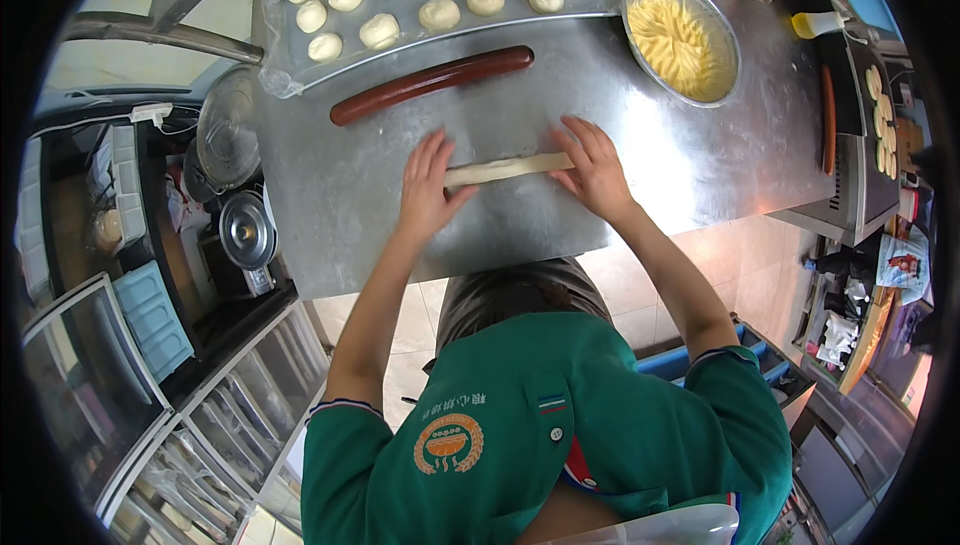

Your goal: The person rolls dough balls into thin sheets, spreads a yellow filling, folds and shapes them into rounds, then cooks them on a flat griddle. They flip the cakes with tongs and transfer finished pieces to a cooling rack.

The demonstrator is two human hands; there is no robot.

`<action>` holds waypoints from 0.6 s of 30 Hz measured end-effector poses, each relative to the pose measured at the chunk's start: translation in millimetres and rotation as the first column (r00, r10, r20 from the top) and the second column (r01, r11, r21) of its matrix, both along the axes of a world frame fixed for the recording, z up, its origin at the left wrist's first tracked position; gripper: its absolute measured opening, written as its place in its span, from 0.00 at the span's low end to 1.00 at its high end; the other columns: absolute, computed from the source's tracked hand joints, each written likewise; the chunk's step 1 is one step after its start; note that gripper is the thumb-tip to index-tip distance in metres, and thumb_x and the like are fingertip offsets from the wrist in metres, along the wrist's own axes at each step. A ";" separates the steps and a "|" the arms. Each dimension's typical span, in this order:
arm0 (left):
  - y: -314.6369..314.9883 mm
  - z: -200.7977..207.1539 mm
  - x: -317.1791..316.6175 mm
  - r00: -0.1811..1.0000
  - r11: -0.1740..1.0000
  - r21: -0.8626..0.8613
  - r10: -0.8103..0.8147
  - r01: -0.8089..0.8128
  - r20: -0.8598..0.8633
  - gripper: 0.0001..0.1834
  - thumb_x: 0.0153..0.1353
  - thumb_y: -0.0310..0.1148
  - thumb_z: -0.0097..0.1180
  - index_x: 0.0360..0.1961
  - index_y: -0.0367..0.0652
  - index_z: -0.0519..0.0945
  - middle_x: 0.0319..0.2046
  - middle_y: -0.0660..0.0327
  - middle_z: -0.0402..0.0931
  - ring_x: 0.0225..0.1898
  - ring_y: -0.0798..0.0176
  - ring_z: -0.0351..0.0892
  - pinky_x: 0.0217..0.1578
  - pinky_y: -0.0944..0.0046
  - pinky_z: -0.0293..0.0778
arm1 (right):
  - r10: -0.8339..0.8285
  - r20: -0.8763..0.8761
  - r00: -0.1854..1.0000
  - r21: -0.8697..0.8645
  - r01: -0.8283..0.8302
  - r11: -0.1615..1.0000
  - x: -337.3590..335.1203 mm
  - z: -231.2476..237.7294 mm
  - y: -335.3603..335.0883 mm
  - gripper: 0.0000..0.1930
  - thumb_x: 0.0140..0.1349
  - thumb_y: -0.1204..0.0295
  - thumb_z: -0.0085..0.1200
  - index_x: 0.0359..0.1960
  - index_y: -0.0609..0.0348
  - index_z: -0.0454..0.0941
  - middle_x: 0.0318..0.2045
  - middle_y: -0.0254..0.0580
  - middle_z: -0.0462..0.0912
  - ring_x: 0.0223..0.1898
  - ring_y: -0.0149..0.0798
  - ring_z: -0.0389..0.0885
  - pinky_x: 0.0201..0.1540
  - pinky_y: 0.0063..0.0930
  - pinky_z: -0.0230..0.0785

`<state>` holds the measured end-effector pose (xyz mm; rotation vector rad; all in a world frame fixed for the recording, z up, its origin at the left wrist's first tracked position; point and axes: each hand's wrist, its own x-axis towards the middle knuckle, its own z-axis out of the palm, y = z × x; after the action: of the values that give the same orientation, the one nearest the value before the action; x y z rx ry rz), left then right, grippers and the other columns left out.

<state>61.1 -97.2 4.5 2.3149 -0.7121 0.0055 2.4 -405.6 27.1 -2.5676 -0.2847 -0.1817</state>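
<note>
A long, pale dough strip (508, 168) lies crosswise on the steel worktable, with its two ends at my hands. My left hand (426, 188) is at the left end, fingers stretched forward and thumb apart below the strip. At the other end my right hand (597, 173) reaches over the dough, fingers spread above it and thumb on the near side; its fingertips are slightly blurred. The palms hide how firmly either hand touches the dough. Just beyond lies a glossy red-brown rolling pin (432, 85), slanting up to the right.
A tray (510, 27) with rows of round dough pieces stands at the back, plastic film around it. Right of it sits a metal bowl (722, 85) of yellow filling. A reddish-brown stick (829, 123) lies near the table's right edge. Lidded pots (247, 230) stand to the left.
</note>
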 end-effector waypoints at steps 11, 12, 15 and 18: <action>70.8 18.9 -26.5 0.962 0.954 0.159 0.267 -0.256 -0.052 0.29 0.60 0.27 0.63 0.64 0.40 0.74 0.56 0.47 0.79 0.54 0.44 0.79 0.56 0.50 0.74 | -0.102 -0.388 0.916 0.682 0.360 0.637 -13.0 14.7 92.0 0.09 0.61 0.77 0.63 0.41 0.62 0.78 0.36 0.40 0.84 0.43 0.32 0.82 0.47 0.29 0.75; 79.9 18.4 -35.6 0.968 0.964 0.099 0.243 -0.248 0.062 0.32 0.60 0.27 0.62 0.67 0.40 0.71 0.59 0.47 0.76 0.57 0.44 0.77 0.59 0.48 0.71 | -0.037 -0.454 0.890 0.677 0.372 0.635 -12.4 15.6 99.5 0.09 0.61 0.78 0.63 0.42 0.62 0.80 0.37 0.40 0.84 0.43 0.32 0.82 0.48 0.29 0.75; 97.8 16.8 -46.8 0.980 0.956 0.229 0.157 -0.181 0.120 0.44 0.61 0.34 0.63 0.75 0.39 0.56 0.74 0.50 0.59 0.73 0.47 0.60 0.72 0.43 0.54 | 0.137 -0.475 0.870 0.778 0.342 0.527 -11.6 15.9 93.1 0.13 0.60 0.80 0.62 0.47 0.60 0.85 0.39 0.38 0.86 0.43 0.31 0.82 0.49 0.27 0.75; 92.2 16.1 -49.5 0.993 0.931 0.364 0.029 0.015 -0.116 0.48 0.60 0.42 0.65 0.76 0.41 0.54 0.77 0.52 0.52 0.77 0.48 0.51 0.75 0.43 0.44 | 0.126 -0.567 0.814 0.759 0.458 0.463 -17.6 12.1 38.8 0.11 0.60 0.80 0.62 0.45 0.61 0.85 0.37 0.36 0.86 0.39 0.28 0.82 0.46 0.24 0.75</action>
<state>11.6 -4.9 20.6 2.6440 -0.6896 -0.2831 -15.1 -366.7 39.2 -1.4551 0.2768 0.3042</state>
